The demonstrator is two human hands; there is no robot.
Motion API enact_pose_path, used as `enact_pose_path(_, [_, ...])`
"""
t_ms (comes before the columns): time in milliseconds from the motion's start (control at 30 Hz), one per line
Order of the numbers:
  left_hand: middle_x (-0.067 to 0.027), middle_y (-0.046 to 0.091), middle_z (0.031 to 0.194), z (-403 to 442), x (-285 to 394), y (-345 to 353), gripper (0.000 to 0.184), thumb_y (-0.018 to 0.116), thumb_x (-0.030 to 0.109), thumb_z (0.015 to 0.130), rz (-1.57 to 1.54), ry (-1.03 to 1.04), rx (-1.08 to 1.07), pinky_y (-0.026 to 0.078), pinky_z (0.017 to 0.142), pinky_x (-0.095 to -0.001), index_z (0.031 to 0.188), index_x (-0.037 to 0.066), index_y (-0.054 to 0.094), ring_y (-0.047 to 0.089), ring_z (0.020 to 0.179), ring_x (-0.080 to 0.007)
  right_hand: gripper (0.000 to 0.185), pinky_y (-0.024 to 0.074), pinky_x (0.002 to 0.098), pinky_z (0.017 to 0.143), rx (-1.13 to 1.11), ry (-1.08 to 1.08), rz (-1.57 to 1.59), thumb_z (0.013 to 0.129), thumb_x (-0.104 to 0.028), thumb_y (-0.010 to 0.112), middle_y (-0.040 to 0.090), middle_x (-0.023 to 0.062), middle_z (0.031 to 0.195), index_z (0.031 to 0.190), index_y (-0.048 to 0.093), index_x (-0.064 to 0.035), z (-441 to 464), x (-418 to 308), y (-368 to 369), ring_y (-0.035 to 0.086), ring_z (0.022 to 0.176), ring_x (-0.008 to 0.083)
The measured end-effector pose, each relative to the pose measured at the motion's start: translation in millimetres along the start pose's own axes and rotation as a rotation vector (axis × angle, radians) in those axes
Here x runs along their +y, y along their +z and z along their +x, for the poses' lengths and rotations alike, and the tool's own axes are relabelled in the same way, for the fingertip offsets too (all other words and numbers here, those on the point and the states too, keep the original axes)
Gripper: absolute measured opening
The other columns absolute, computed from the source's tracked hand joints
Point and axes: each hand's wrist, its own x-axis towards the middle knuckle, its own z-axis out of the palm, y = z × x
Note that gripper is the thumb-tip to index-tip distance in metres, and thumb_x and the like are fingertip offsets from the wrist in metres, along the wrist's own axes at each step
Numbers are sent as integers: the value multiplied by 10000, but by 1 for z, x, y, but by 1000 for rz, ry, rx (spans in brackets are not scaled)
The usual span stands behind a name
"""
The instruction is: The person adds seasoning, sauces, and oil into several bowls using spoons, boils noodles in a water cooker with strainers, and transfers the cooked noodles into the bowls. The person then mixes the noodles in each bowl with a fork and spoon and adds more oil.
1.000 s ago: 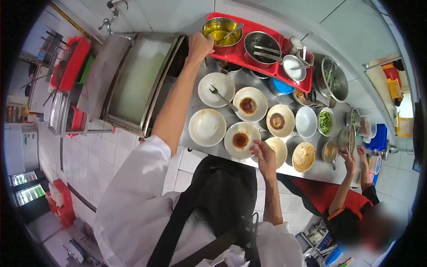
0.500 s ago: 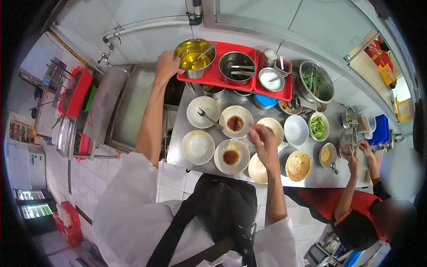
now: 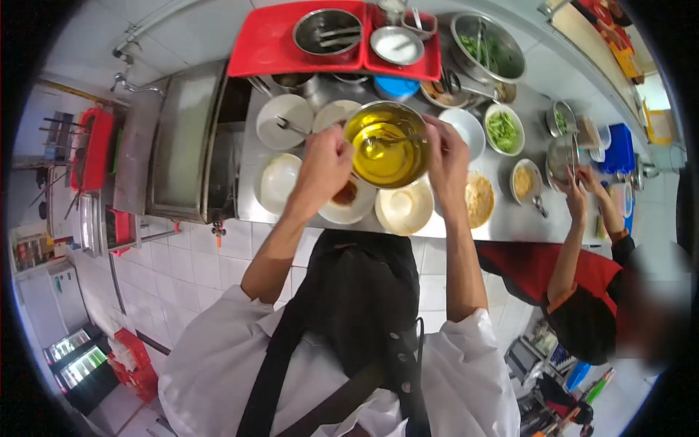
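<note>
A metal pot of yellow oil (image 3: 386, 175) is held up above the bowls. My left hand (image 3: 325, 166) is closed on its left side. At the right rim my right hand (image 3: 447, 156) is closed on the handle of a ladle (image 3: 406, 138), whose head lies in the oil; the fingertips are partly hidden. Beneath my left wrist sits a white bowl with dark brown sauce (image 3: 344, 195). Another white bowl (image 3: 403, 211) is below the pot, and one at the upper left holds a fork (image 3: 291, 127).
A red tray (image 3: 266, 44) with a metal pot of utensils (image 3: 326, 45) stands at the back. Bowls of chopped greens (image 3: 502, 131) and a yellowish food (image 3: 479, 200) stand to the right. A co-worker's hands (image 3: 577, 191) hold a metal bowl there. A sink (image 3: 188, 138) is left.
The pot of oil has been lifted off the red tray and brought over the bowls. My right hand has moved up to its right rim. The camera view has shifted.
</note>
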Motion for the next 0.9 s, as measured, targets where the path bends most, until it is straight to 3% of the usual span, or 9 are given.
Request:
enact_pose_path(133, [-226,544,639,-15,28,66,165,598,58,813,-69,34,-95,434,574,-447,745,-44,489,583,608,-377,247,483,292,631,69,165,-331,993,-176,523,665,106,756,966,674,18,-37,3,-78,604,671,139])
enact_pose_path(267, [-240,572,655,-21,31,136,171,584,56,833,-89,133,-167,455,607,-488,763,-60,480,629,676,-394,273,466,303,571,228,115,-352,989,-194,526,630,97,652,917,672,25,-55,53,-116,588,578,144])
enact_pose_path(300, [-281,601,751,-22,37,146,132,577,19,827,27,172,-168,481,680,-499,811,-99,520,616,746,-456,282,466,307,568,233,165,-352,985,-191,527,636,107,649,893,671,34,-58,60,-125,596,574,156])
enact_pose_path(400, [-287,602,769,-25,40,174,125,569,9,824,-86,57,-252,478,692,-512,816,-106,523,609,752,-462,318,453,304,546,298,295,-276,981,-205,528,635,97,637,838,674,38,-65,82,-150,587,562,151])
enact_pose_path(467, [-294,600,769,-26,36,182,115,552,6,824,27,171,-182,473,699,-523,807,-104,525,605,755,-467,326,436,291,532,322,412,-195,984,-219,525,618,72,619,837,676,30,-70,96,-170,566,560,122])
enact_pose_path(533, [-241,563,626,-20,16,195,159,551,38,840,31,181,-104,474,528,-453,727,-57,491,626,575,-375,326,428,284,524,322,445,-125,989,-232,523,611,55,627,852,678,19,-74,84,-186,552,562,100])
enact_pose_path(667, [-237,542,580,-12,4,190,167,565,43,828,83,227,-8,465,512,-432,713,-48,485,608,542,-367,267,461,320,577,370,331,-401,992,-208,519,639,116,703,934,650,17,-94,75,-195,593,604,171])
enact_pose_path(800, [-232,522,580,-8,0,183,197,567,46,826,48,133,-14,451,518,-433,683,-53,475,604,541,-346,116,496,358,672,242,37,-533,943,-10,537,640,158,869,1012,626,16,-142,127,-162,634,787,313])
enact_pose_path(900, [-225,513,579,-10,19,170,210,570,51,825,-53,27,-60,440,533,-444,679,-58,465,598,551,-343,125,516,328,668,414,30,-458,935,10,548,658,143,876,1022,637,17,-144,98,-162,657,769,254])
